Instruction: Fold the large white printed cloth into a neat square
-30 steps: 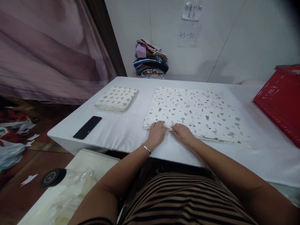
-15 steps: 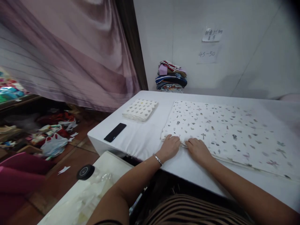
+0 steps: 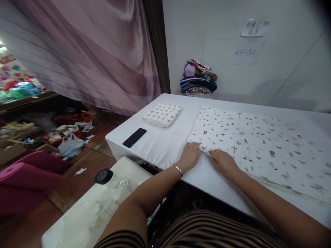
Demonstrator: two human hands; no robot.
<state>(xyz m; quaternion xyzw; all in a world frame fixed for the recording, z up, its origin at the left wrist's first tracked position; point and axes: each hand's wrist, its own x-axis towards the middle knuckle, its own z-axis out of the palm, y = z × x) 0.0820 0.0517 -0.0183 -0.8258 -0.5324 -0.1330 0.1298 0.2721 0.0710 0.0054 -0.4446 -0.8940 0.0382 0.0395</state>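
Both hands, the left hand (image 3: pixel 190 155) and right hand (image 3: pixel 223 161), pinch the near-left edge of the printed cloth (image 3: pixel 258 141) spread flat on the white bench (image 3: pixel 165 146), apparently to lift it, while a folded cloth (image 3: pixel 162 114) sits at ten o'clock.

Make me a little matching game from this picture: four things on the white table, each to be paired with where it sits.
Things:
1. black phone
2. folded cloth
3. stack of clothes
4. spread printed cloth

Places:
A. far edge, against the wall
B. under both hands, at its near corner
C. near the table's left edge
D. between the phone and the clothes stack

Pairs: 1-C, 2-D, 3-A, 4-B
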